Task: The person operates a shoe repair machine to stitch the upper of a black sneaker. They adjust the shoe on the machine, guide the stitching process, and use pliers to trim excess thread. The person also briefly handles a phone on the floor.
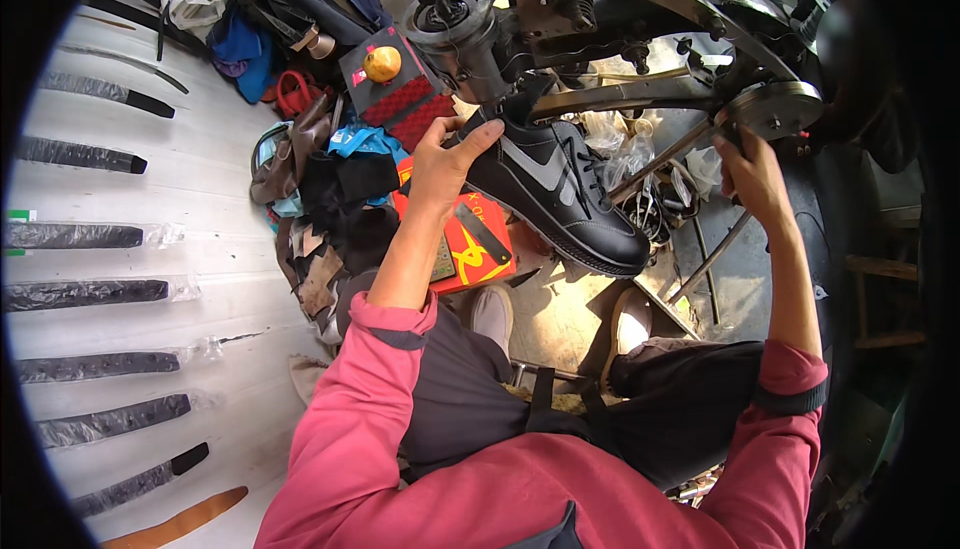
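Note:
My left hand (443, 164) grips the heel end of a black shoe (590, 219) with grey side panels and laces, thumb on its upper collar. The shoe hangs toe-right beneath a black metal sewing machine (540, 39), its heel close under the machine's cylindrical head (450, 34). My right hand (750, 174) is closed around what looks like a handle beside the round metal wheel (770, 109) at the machine's right; the handle is mostly hidden by my fingers.
Bags and cloth (290, 19) pile at upper left. A fruit (382, 64) sits on dark boxes. A red-yellow box (490, 254) lies below the shoe. Several wrapped strips (90, 294) lie on the white surface at left. My feet are below; a wooden frame (880, 269) stands at right.

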### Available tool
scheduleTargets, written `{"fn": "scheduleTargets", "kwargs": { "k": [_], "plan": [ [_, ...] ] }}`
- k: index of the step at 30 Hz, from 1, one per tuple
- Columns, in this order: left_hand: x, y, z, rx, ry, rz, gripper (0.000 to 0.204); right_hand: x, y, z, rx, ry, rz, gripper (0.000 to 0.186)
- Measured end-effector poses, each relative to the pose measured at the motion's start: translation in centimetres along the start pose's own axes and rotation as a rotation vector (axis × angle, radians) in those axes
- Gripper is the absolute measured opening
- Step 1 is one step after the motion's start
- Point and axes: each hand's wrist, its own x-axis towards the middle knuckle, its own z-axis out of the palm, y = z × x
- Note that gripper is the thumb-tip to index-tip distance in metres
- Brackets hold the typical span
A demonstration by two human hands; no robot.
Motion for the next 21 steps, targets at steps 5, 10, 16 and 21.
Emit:
{"fn": "scheduleTargets", "kwargs": {
  "k": [5,10,16,21],
  "plan": [
    [0.2,0.1,-0.1,-0.006,0.004,-0.026,0.057,0.9,-1.0,-8.3,-0.233,0.499,-0.158,0.03],
    [0.6,0.2,-0.3,0.021,0.018,-0.02,0.057,3.2,6.5,-8.1,-0.565,0.62,0.053,0.035],
    [0.6,0.3,-0.4,0.002,0.005,0.016,0.055,0.7,2.7,-0.2,-0.038,-0.007,0.107,0.024],
    [1.1,0.3,-0.7,0.087,0.01,0.005,0.054,1.0,-1.0,-7.8,-0.066,0.296,-0.225,0.022]
  ]
}}
